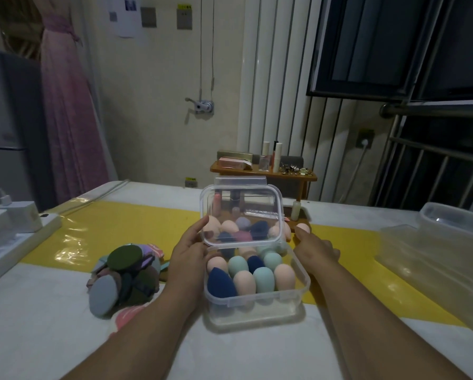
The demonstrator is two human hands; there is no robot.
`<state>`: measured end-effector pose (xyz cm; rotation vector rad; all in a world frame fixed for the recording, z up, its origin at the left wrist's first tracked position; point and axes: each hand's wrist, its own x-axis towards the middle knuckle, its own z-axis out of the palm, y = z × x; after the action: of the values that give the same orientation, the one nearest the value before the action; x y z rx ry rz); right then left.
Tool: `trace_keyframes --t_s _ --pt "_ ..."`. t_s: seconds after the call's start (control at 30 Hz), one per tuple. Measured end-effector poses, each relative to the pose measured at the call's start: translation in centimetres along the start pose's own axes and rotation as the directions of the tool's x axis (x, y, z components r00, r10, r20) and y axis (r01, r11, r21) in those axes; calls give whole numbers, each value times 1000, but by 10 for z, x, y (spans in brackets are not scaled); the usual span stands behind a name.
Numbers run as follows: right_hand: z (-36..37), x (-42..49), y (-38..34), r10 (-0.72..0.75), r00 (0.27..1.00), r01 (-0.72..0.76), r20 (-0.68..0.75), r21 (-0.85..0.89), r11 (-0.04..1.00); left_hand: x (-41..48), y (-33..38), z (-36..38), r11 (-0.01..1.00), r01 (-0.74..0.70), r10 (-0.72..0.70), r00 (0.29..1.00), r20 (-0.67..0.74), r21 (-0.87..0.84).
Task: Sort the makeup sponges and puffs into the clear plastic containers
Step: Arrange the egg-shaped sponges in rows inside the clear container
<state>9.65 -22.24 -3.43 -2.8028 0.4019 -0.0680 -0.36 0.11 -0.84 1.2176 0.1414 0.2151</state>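
A clear plastic container [257,304] stands on the table in front of me, packed with egg-shaped makeup sponges [263,279] in peach, mint and navy. Its clear lid [242,212] is tilted up over the far half of the container. My left hand [192,249] grips the lid's left edge. My right hand [316,249] holds the lid's right edge beside a loose peach sponge [303,228]. A heap of flat round puffs [125,278] in green, grey and pink lies to the left of the container.
A second clear container [454,223] and its lid [432,259] sit at the right of the table. A white power strip with chargers [7,229] lies along the left edge. A wooden stool with cosmetics [265,171] stands behind the table.
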Motion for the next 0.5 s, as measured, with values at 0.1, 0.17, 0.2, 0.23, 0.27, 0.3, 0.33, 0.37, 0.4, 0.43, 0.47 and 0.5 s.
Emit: trace_keyframes --t_s 0.1,0.17,0.2,0.23,0.27,0.3,0.33,0.37,0.4,0.43,0.47,0.5 --pt "4 -2 4 3 998 -1 -63 35 999 1 0 0 1000 1 -1 1000 6 -10" --pt "5 -5 9 20 988 10 -155 188 982 2 -1 -1 1000 4 -3 1000 9 -12" --pt "4 -7 11 33 976 32 -215 293 956 2 -1 -1 1000 4 -4 1000 8 -11" --pt "2 -9 13 49 960 67 -274 401 914 2 -2 -1 1000 4 -4 1000 7 -9" --pt "-2 -13 14 71 944 104 -321 495 863 2 -2 -1 1000 4 -4 1000 8 -10" --pt "-7 -17 13 88 928 139 -361 557 819 2 -2 -2 1000 4 -4 1000 8 -13" --pt "-12 -23 12 100 913 168 -396 588 791 1 -2 -2 1000 4 -4 1000 8 -18" --pt "-17 -30 11 106 899 194 -426 603 774 1 -2 -2 1000 4 -3 1000 9 -22" --pt "-22 -37 10 112 885 218 -452 615 758 1 -1 -2 1000 3 -3 1000 10 -24" --pt "-25 -45 8 114 877 242 -467 634 735 1 -1 -2 1000 3 -3 1000 10 -25" --pt "-29 -52 6 102 873 272 -477 649 711 0 -1 -1 1000 0 0 1000 12 -30" --pt "-31 -58 4 87 872 298 -482 662 688 0 -1 -2 999 -1 2 1000 15 -36"
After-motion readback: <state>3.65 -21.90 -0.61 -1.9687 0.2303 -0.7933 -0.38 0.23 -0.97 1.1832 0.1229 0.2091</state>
